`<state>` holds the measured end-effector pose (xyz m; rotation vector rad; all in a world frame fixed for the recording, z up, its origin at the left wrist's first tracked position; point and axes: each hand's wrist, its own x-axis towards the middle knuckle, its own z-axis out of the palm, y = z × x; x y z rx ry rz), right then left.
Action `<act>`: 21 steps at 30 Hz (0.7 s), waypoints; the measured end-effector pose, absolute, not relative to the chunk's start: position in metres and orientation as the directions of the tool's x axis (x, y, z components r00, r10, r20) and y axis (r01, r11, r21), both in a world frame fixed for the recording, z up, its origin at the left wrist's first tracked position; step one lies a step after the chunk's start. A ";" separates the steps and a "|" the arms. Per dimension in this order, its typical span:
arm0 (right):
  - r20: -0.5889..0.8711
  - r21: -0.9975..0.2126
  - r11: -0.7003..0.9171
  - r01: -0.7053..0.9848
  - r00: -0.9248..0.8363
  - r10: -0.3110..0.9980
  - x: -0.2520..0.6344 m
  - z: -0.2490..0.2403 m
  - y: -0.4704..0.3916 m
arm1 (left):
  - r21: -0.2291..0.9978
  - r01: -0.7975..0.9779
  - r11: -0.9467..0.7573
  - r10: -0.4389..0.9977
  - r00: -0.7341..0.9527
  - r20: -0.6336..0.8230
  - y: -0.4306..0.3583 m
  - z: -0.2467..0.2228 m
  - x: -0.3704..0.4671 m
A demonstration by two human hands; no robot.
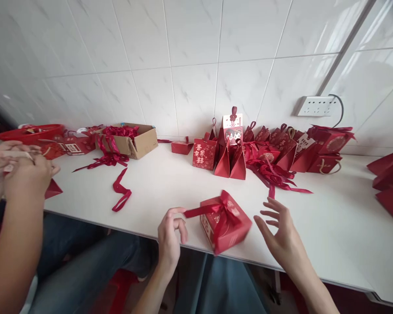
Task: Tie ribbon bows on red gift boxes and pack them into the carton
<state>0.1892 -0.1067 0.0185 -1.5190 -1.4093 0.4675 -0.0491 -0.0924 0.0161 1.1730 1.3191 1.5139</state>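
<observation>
A red gift box (231, 224) with printed gold patterns sits near the front edge of the white table, slightly blurred. A dark red ribbon (223, 210) is tied over its top in a bow, one tail reaching left and another hanging down the front. My left hand (170, 235) is left of the box, fingers loosely bent and apart, the upper fingertip at the end of the left tail. Whether it touches the ribbon is hard to tell. To the box's right, my right hand (278, 229) is raised, fingers spread, holding nothing.
Behind stand several red gift boxes (205, 153) and a ribbon pile (273, 174). A cardboard box (144, 144) holds more ribbon; a loose strip (120, 192) lies in front. At left, another person's hands (28, 168) work over a red box. A power strip (317, 106) is on the wall.
</observation>
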 end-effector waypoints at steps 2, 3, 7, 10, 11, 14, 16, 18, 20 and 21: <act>0.284 -0.868 0.104 0.485 0.313 0.906 0.191 0.019 -0.104 | 0.985 -0.020 -0.171 0.944 -0.290 0.158 -0.093 0.015 -0.053; 0.257 -0.885 0.105 0.453 0.288 0.923 0.190 0.019 -0.104 | 0.981 -0.004 -0.196 0.934 -0.304 0.186 -0.093 0.015 -0.054; 0.233 -0.897 0.215 0.386 -0.002 0.973 0.180 0.023 -0.108 | 0.958 0.155 -0.242 0.935 -0.225 0.273 -0.091 0.016 -0.047; 0.218 -0.891 0.284 0.353 -0.215 0.952 0.175 0.027 -0.107 | 0.968 0.129 -0.215 0.976 0.005 0.216 -0.092 0.019 -0.036; 0.219 -0.888 0.300 0.349 -0.253 0.943 0.175 0.027 -0.105 | 0.974 0.098 -0.205 0.977 0.081 0.197 -0.093 0.020 -0.032; 0.233 -0.870 0.330 0.366 -0.285 0.930 0.182 0.026 -0.096 | 0.983 0.053 -0.174 0.967 0.196 0.161 -0.096 0.024 -0.025; 0.229 -0.847 0.338 0.410 -0.292 0.928 0.188 0.024 -0.087 | 0.983 0.087 -0.159 0.966 0.221 0.136 -0.096 0.026 -0.025; 0.202 -0.820 0.343 0.458 -0.330 0.922 0.193 0.023 -0.080 | 0.979 0.136 -0.155 0.955 0.274 0.113 -0.094 0.027 -0.028; 0.190 -0.796 0.362 0.484 -0.369 0.910 0.195 0.024 -0.076 | 0.978 0.137 -0.154 0.939 0.328 0.102 -0.089 0.028 -0.033; 0.205 -0.786 0.380 0.488 -0.374 0.904 0.195 0.024 -0.076 | 0.982 0.115 -0.152 0.937 0.332 0.106 -0.085 0.030 -0.036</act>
